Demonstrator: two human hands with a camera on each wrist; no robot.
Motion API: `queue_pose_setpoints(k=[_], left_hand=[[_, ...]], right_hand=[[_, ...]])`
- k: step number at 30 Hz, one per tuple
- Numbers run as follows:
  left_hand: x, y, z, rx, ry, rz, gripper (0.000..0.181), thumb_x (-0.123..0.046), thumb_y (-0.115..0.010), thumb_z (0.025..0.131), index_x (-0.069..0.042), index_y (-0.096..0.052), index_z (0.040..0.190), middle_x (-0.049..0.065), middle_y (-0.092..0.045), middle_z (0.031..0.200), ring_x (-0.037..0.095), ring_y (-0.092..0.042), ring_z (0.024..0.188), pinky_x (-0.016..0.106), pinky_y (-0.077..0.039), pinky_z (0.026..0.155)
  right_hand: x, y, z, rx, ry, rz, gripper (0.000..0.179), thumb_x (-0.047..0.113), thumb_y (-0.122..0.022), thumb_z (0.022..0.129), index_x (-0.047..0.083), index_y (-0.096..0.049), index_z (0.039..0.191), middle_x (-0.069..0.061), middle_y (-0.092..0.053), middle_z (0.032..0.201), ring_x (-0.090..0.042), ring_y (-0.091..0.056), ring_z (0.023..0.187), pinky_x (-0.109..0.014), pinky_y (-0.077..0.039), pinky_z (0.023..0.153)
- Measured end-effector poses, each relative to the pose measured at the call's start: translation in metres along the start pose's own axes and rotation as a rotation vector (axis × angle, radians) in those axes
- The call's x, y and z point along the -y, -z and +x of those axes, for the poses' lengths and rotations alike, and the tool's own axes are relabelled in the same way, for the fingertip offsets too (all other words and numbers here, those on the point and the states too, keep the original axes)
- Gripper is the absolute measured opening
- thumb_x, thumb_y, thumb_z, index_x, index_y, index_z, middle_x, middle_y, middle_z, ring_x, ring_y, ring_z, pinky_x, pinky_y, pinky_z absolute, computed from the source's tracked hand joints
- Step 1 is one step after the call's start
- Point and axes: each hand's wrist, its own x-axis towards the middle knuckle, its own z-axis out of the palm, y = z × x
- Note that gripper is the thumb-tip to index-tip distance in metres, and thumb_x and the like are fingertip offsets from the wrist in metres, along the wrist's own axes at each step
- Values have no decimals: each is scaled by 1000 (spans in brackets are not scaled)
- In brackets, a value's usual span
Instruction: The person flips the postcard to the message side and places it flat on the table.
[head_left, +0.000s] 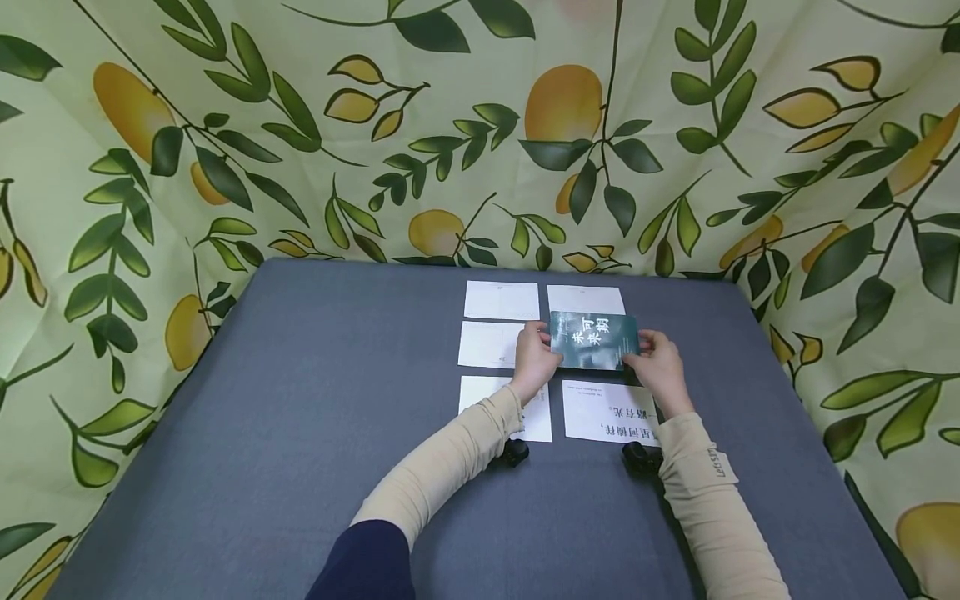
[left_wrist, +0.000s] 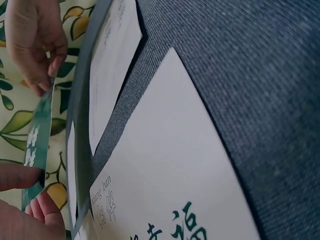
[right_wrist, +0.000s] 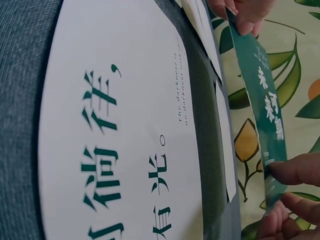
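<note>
A green card [head_left: 600,354] with white Chinese characters is held up off the table between both hands. My left hand [head_left: 534,360] pinches its left edge, and my right hand [head_left: 662,367] pinches the right edge. In the right wrist view the green card [right_wrist: 265,100] stands tilted, its printed face showing, with thumb and fingers on both ends. Below it lies a white card [head_left: 609,410] with green characters, near my right wrist. Another white card [head_left: 540,421] lies partly under my left forearm; the left wrist view shows green writing on this white card [left_wrist: 165,150].
Toward the back of the grey table [head_left: 337,400] lie more white cards, one at the back left [head_left: 501,300], one at the back right [head_left: 588,298] and one in the middle left [head_left: 487,343]. Leaf-and-fruit patterned cloth [head_left: 450,167] hangs around the table.
</note>
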Motion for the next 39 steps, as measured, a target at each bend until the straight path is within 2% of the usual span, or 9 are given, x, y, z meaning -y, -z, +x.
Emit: queue_pose_setpoints(k=[6, 12, 17, 20, 24, 26, 29, 35, 39], left_hand=[[0, 1, 1, -13, -17, 22, 42, 2, -63, 80, 4, -47, 118, 9, -48, 97, 9, -49, 78, 14, -45, 64], [-1, 3, 3, -60, -49, 37, 25, -3, -61, 85, 1, -53, 109, 8, -51, 90, 9, -50, 74, 13, -42, 62], [0, 5, 5, -98, -74, 24, 15, -5, -58, 87, -1, -55, 102, 7, -53, 89, 8, -48, 72, 13, -39, 61], [0, 7, 5, -120, -89, 18, 12, -6, -57, 88, -2, -56, 100, 8, -54, 89, 9, -48, 72, 14, -38, 62], [1, 9, 7, -130, -104, 0, 10, -7, -56, 90, -3, -57, 99, 7, -54, 88, 8, -47, 71, 14, -38, 61], [1, 10, 8, -131, -108, -16, 9, -8, -56, 91, -3, -58, 98, 6, -54, 86, 6, -46, 69, 14, -38, 60], [2, 11, 8, -137, -109, -47, 8, -10, -57, 91, -4, -59, 96, 5, -56, 83, 4, -46, 68, 13, -38, 58], [2, 14, 7, -129, -92, -90, 12, -17, -56, 93, -7, -62, 93, 6, -66, 85, 11, -53, 70, 13, -37, 57], [1, 15, 7, -103, -56, -139, 21, -25, -50, 96, -9, -63, 92, 6, -71, 93, 21, -61, 78, 16, -42, 60]], right_hand=[[1, 1, -2, -43, 27, 29, 52, 11, -56, 89, -5, -39, 135, -27, -46, 123, -38, -51, 109, -43, -46, 83], [1, 2, -3, -71, 27, 41, 49, 13, -56, 90, -4, -41, 134, -24, -48, 120, -35, -51, 106, -37, -45, 79], [3, 2, -1, -133, 15, 68, 40, 14, -53, 91, -3, -50, 127, -20, -51, 112, -29, -50, 98, -30, -41, 74], [-14, -5, 13, -192, 26, 90, 35, 20, -54, 91, 1, -55, 120, -11, -52, 101, -22, -47, 89, -24, -39, 64], [-56, -19, 46, -248, 54, 84, 38, 37, -54, 92, 7, -58, 116, 0, -51, 94, -12, -44, 83, -17, -38, 56], [-71, -25, 58, -265, 58, 86, 40, 43, -53, 91, 10, -58, 115, 3, -51, 94, -10, -44, 82, -16, -38, 58], [-78, -28, 63, -286, 54, 124, 41, 47, -52, 91, 13, -58, 112, 3, -51, 94, -12, -45, 81, -19, -39, 61], [-73, -26, 57, -283, 33, 187, 39, 50, -49, 91, 16, -57, 107, 6, -51, 91, -10, -47, 80, -18, -39, 62], [-69, -24, 56, -256, 25, 340, 30, 41, -52, 93, 14, -58, 106, 7, -58, 91, -6, -56, 83, -14, -44, 70]])
